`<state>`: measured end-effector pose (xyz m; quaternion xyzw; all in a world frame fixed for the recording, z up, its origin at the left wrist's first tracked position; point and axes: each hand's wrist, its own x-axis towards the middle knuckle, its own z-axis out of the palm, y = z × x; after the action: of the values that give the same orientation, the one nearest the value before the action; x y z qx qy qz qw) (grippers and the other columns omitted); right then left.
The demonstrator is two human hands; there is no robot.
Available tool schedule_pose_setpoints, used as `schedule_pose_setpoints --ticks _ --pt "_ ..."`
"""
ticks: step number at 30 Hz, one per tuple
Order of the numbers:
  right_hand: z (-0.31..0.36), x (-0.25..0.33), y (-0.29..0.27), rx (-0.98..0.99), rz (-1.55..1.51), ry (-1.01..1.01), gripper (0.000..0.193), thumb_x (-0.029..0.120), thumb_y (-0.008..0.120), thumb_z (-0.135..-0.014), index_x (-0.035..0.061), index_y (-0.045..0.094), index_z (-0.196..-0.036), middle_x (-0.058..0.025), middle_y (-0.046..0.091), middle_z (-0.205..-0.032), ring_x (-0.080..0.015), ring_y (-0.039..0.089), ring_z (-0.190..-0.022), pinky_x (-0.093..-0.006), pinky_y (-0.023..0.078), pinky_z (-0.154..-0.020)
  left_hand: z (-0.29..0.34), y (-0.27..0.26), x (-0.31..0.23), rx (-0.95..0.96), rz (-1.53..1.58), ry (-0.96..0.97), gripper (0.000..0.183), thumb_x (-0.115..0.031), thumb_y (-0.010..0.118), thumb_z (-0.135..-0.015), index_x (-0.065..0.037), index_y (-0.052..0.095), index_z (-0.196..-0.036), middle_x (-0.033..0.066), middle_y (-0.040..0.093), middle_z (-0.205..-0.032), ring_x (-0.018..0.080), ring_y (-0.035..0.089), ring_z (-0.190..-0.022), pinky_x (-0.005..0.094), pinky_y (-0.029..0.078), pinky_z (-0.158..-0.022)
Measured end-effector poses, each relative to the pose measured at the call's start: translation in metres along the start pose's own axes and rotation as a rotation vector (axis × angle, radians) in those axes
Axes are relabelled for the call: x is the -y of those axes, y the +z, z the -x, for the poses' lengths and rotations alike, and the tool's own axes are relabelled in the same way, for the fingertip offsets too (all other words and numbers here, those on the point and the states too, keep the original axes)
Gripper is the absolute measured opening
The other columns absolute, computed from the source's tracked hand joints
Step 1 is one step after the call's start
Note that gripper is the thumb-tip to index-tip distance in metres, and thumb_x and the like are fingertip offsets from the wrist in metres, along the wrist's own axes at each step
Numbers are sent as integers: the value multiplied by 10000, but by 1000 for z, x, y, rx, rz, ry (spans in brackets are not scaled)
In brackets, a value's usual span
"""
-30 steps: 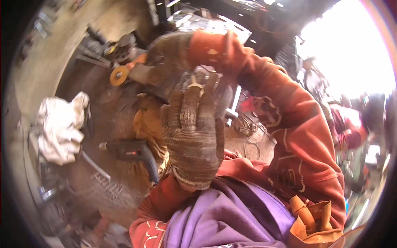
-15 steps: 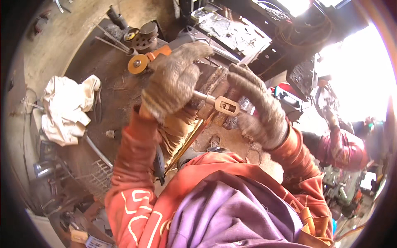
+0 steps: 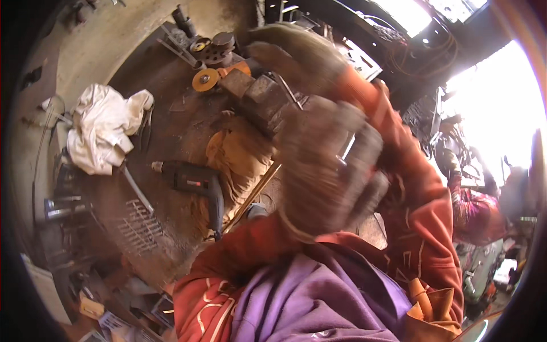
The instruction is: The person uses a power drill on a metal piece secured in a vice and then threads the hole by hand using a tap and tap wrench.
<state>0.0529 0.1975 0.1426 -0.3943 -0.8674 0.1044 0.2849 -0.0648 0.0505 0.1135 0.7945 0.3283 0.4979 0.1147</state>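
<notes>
Left gloved hand point(image 3: 327, 168): at the centre, back toward the viewer; fingers bent and blurred, so how tightly they close cannot be told.
Right gloved hand point(image 3: 302, 57): beyond the left, fingers reaching leftward; motion blur hides whether they grip anything.
Metal rod point(image 3: 289, 91): slim, slanting between the two gloves, its lower end meeting the left one.
Bright metal bar point(image 3: 346, 148): short, among the left hand's fingers; whether it belongs with the rod cannot be told.
Markings: a small red-and-white label on the dark power drill point(image 3: 194, 182); pale outlined print on the red sleeve point(image 3: 208, 310).
Work surface point(image 3: 176, 134): brown and dusty, its edge curved by the lens.
Left part of surface: a crumpled white cloth point(image 3: 102, 128), with a grey tube point(image 3: 137, 191) just below.
Near the hands: a tan cloth point(image 3: 242, 151) beside the drill; farther back, an orange grinder point(image 3: 233, 69) with a yellow disc point(image 3: 205, 80).
Room: pale wall point(image 3: 85, 62) at upper left; glaring daylight at right, above another person point(image 3: 478, 214) in a reddish top.
</notes>
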Motion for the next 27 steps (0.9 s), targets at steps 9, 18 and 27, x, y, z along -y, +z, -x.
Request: schedule_pose_setpoints --ticks 9,18,27 --pt "-43 -12 24 780 -70 -256 454 181 661 -1028 40 593 -1455 -159 657 -1376 -278 646 -1258 -346 530 -1051 22 37 -8 -82 -357 -166 525 -278 656 -873 -35 645 -1339 235 521 -1484 481 479 -1388 725 346 -1101" --pt "23 -32 -17 730 -560 154 564 194 689 -1019 17 522 -1528 -142 651 -1418 -233 631 -1278 -359 518 -1057 40 -26 60 -156 -86 -299 408 -137 621 -978 16 635 -1355 236 596 -1429 447 548 -1342 556 381 -1169" --pt "122 50 10 -319 -3 322 580 233 699 -1031 22 521 -1540 -208 606 -1494 -334 549 -1434 -464 388 -1217 -71 20 188 262 403 21 311 -24 570 -993 46 664 -1281 224 686 -1309 378 661 -1227 440 522 -1095"
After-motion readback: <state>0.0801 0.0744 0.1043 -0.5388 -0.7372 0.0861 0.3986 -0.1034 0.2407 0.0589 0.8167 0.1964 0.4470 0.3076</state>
